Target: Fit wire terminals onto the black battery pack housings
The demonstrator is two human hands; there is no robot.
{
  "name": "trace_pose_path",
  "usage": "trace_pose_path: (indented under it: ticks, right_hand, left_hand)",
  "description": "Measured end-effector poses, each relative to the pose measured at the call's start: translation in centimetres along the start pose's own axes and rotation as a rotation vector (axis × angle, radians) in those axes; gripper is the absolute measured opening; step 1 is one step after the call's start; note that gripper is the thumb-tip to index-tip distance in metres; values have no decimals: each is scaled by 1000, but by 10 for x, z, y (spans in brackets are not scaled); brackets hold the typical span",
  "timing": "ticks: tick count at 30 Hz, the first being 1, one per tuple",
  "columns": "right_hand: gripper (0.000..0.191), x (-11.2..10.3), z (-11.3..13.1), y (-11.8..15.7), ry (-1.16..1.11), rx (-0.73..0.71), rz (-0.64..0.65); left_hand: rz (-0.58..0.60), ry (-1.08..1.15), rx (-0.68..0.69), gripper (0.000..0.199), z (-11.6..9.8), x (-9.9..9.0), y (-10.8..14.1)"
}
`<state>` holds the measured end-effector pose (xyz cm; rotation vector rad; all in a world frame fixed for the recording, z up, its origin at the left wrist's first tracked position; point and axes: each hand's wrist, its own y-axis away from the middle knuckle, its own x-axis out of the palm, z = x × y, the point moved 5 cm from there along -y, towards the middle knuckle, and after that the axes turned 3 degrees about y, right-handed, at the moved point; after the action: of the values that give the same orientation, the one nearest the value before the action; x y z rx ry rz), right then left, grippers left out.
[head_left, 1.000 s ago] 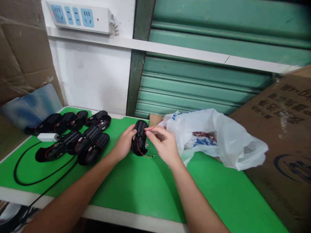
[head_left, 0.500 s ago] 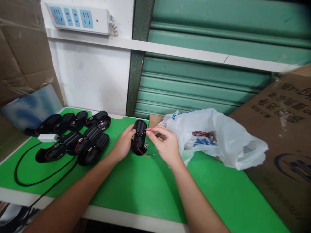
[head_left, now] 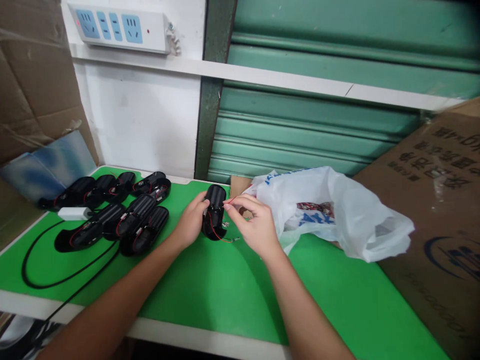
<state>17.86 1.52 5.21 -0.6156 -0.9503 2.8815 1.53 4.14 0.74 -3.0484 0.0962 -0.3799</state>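
On my feed, both forearms (head_left: 142,285) reach over the bench (head_left: 206,295), angled inward. My left grip (head_left: 190,221) is closed round the left side of a black plastic housing (head_left: 216,197), ribbed on top with a red lead (head_left: 225,241) trailing from it, left of the white bag (head_left: 360,220). My right grip (head_left: 255,223) pinches a thin red wire (head_left: 232,199). The bag's blue lettering is too blurred to read; right of it, a cardboard carton (head_left: 423,200) shows "kg×4" and Chinese characters.
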Motion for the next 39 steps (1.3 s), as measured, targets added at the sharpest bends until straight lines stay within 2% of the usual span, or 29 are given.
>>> trace_pose_path:
  ticks: [13, 21, 29, 39]
  right_hand:
    - [10, 2, 1, 1, 68, -79, 7]
    - [10, 5, 2, 5, 238, -190, 42]
    - [13, 7, 2, 8, 369, -297, 57]
    - [11, 9, 3, 9, 373, -306, 30]
  left_hand:
    - [35, -125, 4, 43, -2, 1, 0]
    - [48, -216, 30, 44, 1, -1, 1]
    - [89, -301, 75, 44, -4, 2, 5]
    - [83, -308, 84, 45, -2, 2, 4]
